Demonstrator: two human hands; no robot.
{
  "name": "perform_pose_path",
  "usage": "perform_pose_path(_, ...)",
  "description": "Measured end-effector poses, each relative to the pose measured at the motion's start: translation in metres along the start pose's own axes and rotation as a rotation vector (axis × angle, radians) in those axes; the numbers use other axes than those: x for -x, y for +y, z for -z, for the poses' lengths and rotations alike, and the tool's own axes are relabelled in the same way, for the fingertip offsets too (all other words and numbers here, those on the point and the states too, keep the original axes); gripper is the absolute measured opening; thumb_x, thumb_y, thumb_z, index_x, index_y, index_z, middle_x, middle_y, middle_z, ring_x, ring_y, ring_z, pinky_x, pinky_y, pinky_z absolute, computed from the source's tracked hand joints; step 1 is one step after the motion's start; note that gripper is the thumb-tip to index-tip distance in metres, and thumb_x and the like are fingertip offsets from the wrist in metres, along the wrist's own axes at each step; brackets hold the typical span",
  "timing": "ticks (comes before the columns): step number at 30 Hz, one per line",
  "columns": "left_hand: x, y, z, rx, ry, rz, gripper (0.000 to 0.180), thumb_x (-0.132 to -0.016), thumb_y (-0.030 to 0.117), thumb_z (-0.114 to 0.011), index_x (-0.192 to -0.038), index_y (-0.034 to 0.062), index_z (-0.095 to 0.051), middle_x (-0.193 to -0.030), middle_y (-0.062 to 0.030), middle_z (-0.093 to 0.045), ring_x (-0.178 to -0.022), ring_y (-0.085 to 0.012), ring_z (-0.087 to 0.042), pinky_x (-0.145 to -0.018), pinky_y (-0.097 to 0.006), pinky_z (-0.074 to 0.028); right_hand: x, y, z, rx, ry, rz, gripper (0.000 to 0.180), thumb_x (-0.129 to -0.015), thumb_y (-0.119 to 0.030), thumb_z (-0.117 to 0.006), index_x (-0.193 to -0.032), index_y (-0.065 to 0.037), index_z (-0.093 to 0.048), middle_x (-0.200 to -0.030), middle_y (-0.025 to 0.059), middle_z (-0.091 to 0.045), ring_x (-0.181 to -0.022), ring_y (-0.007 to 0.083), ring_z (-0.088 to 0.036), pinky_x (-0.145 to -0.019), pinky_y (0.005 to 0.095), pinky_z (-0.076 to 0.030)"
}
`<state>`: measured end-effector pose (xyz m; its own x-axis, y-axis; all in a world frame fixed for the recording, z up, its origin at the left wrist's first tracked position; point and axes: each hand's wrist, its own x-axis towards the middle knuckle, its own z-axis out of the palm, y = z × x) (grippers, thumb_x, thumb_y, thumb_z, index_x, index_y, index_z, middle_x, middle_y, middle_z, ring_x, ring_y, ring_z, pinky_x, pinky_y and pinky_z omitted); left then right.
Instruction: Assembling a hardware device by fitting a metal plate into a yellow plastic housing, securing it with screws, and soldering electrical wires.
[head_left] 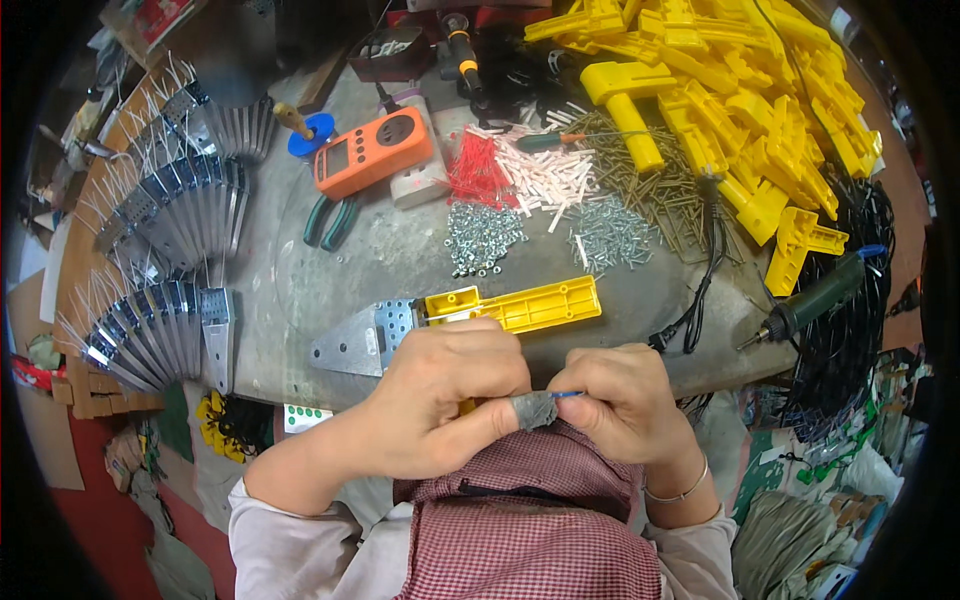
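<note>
Pinching a thin blue wire at the tabletop's near edge, the right hand grips it; the left hand, thumb taped, clenches a mostly hidden yellow piece.

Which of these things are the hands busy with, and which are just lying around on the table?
In use:
left hand, thumb wrapped in grey tape
right hand pinching a thin blue wire
yellow plastic piece on a metal plate

Lying about:
orange meter
green pliers
screw piles
yellow parts heap
green rotary tool

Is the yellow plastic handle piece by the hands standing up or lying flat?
Lying flat: the yellow plastic handle piece rests lengthwise on the table.
</note>
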<state>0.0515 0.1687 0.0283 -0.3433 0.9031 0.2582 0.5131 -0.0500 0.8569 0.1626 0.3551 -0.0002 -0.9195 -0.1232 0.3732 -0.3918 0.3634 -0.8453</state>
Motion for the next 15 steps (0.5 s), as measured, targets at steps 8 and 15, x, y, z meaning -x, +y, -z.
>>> perform_pose_path(8,0.012,0.017,-0.006,0.234,-0.026,0.155,0.016,-0.081,0.012,-0.064,-0.074,-0.0011,-0.059,-0.064,-0.0082,-0.051,-0.058,-0.021,-0.051,-0.053,-0.032,-0.038,0.01,-0.007,0.003,0.022,-0.048,0.102,0.014,-0.084,-0.016,-0.068,-0.084,-0.005,-0.06,-0.071,0.0077,-0.057,-0.059,0.026,-0.059,-0.05,0.0356,-0.045)
perform_pose_path(15,0.015,0.024,-0.013,0.389,-0.017,0.271,0.02,-0.083,0.015,-0.066,-0.075,-0.0025,-0.061,-0.063,-0.0073,-0.05,-0.057,-0.0164,-0.049,-0.052,-0.03,-0.036,0.018,-0.004,-0.002,-0.006,0.067,0.185,0.019,-0.085,-0.024,-0.069,-0.083,-0.005,-0.065,-0.065,0.0056,-0.056,-0.05,0.022,-0.055,-0.044,0.032,-0.041)
